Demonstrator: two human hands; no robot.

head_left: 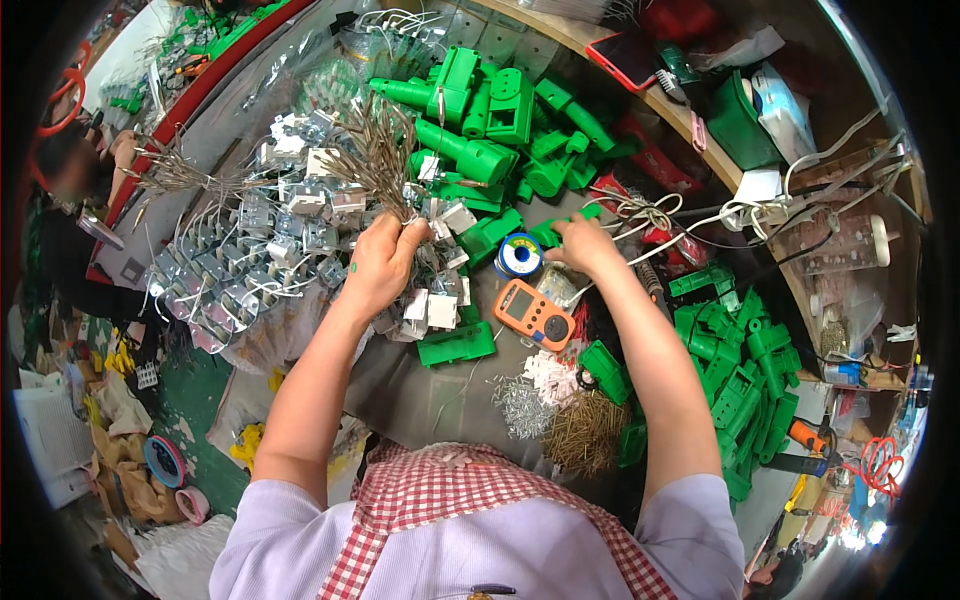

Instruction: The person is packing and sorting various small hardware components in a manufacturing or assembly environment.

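My left hand [385,262] is closed around a bundle of thin brownish wire leads [375,155] that fan out upward. White and metal block-shaped parts [440,308] hang below and beside that fist. Reaching out to the right, my right hand [588,246] has its fingers curled at a small green plastic part [546,235], which is partly covered by them. Just left of these fingers lies a blue-rimmed reel of solder wire [519,256]. An orange multimeter [534,314] with a dial rests nearer to me, under my right wrist.
Green plastic housings [480,150] are heaped at the back, with another green heap [745,370] beyond my right forearm. Metal socket parts [240,260] with wires pile up at left. Screws [590,430] lie close to me. White cables [740,212] cross the right. Another person [80,220] sits far left.
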